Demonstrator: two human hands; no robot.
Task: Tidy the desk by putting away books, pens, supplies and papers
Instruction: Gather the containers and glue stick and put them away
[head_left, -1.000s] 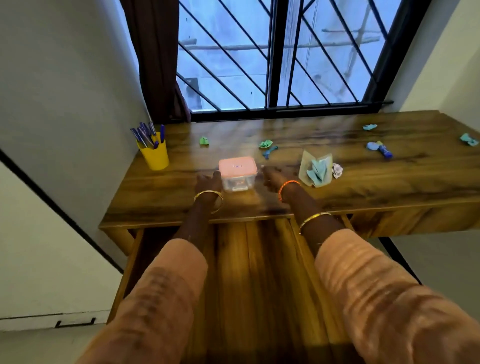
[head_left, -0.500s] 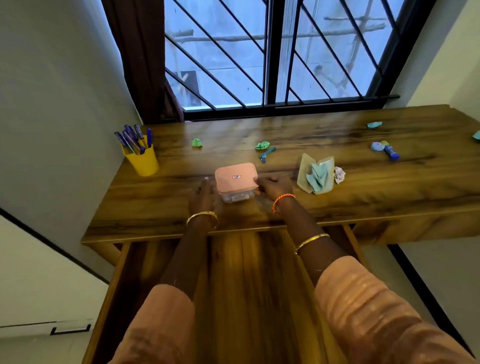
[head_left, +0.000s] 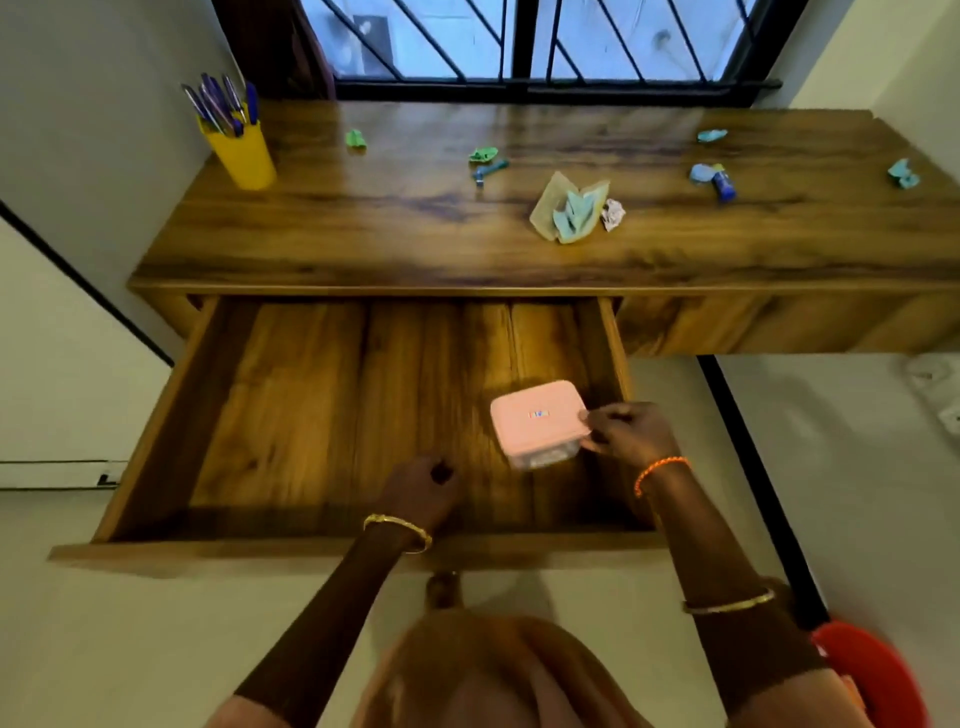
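Box (head_left: 537, 422) now off the desktop, right hand (head_left: 631, 434) pinching it over the drawer (head_left: 291, 405), left hand (head_left: 418, 491) loosely curled and empty, I reckon scraps (head_left: 574, 215) remain upper right

pink lid (head_left: 537, 414), yellow cup (head_left: 244, 155) of blue pens (head_left: 221, 104), brown streaked wood-grain desk (head_left: 363, 228), orange bracelet (head_left: 660, 470)

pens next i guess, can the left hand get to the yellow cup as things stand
Probably yes. The left hand holds nothing, and the desk between it and the yellow cup at the far left corner looks bare, though it's a long reach over the open drawer.
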